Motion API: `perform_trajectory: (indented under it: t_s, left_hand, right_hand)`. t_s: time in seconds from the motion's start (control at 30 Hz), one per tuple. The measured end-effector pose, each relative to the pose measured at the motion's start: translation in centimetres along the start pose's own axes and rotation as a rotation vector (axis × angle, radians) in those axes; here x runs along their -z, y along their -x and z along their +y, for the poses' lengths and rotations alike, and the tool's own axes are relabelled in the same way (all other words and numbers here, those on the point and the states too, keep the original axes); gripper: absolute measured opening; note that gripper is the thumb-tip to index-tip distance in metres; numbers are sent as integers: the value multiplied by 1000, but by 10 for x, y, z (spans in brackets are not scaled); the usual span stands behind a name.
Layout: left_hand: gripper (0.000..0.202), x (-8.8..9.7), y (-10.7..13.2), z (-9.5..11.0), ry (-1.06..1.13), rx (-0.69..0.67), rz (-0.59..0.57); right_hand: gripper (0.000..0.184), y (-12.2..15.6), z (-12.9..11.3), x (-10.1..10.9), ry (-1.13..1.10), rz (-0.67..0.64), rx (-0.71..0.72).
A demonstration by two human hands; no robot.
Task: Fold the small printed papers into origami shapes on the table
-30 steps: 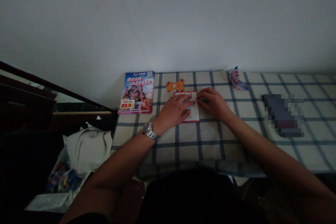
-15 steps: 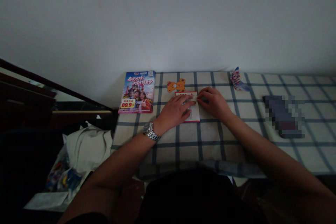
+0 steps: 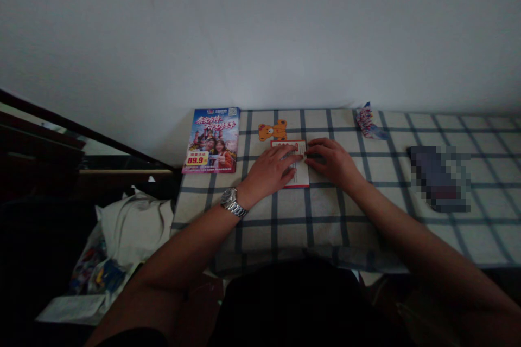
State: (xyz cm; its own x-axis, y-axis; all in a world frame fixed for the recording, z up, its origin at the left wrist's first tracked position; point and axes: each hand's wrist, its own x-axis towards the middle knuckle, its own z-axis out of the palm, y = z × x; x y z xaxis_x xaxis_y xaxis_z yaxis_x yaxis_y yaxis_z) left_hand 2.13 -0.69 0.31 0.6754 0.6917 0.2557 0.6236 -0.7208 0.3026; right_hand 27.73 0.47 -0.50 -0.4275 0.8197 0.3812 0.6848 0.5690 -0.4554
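Dim light. Left hand (image 3: 268, 172) lies palm-down on a small white paper slip with a red border (image 3: 300, 177), fingers (image 3: 293, 158) spread flat and open, covering the slip's left part. A silver metal wristwatch (image 3: 231, 201) is on that wrist.

Right hand (image 3: 331, 161) is knuckles-up, its fingers (image 3: 315, 153) curled, tips touching the slip's upper right edge and nearly meeting the left fingertips. Cannot tell whether they pinch the paper or only press on it.

The slip lies flat on the bench's blue-and-cream checked cloth (image 3: 325, 211), mid-bench, towards the wall.

Around it:
- orange bear-shaped paper cut-out (image 3: 272, 132), just beyond the slip
- colourful printed flyer (image 3: 211, 141), at the bench's left end
- small folded piece of patterned paper (image 3: 366, 122), near the wall, right of the hands
- dark blurred object (image 3: 439, 178), well apart to the right
- crumpled white cloth (image 3: 134, 225), below the bench's left end
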Motion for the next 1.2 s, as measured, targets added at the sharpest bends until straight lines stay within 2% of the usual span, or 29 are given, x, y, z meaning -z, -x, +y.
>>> perform_trajectory:
  t_s: [0.33, 0.5, 0.77, 1.0, 1.2]
  left_hand:
    - [39, -4, 1, -2, 15, 5, 17]
    - [40, -3, 1, -1, 12, 10, 10]
    - [40, -2, 2, -4, 21, -2, 14]
    - [40, -1, -2, -19, 143, -22, 32]
    - [40, 1, -2, -30, 220, -56, 11]
  right_hand:
    - [28, 27, -16, 7, -9, -28, 9]
    - [35, 40, -25, 12, 27, -88, 13]
    - [46, 48, -30, 15, 26, -119, 36]
    - [34, 47, -27, 12, 47, -108, 46]
    - [33, 48, -27, 8, 57, -91, 41]
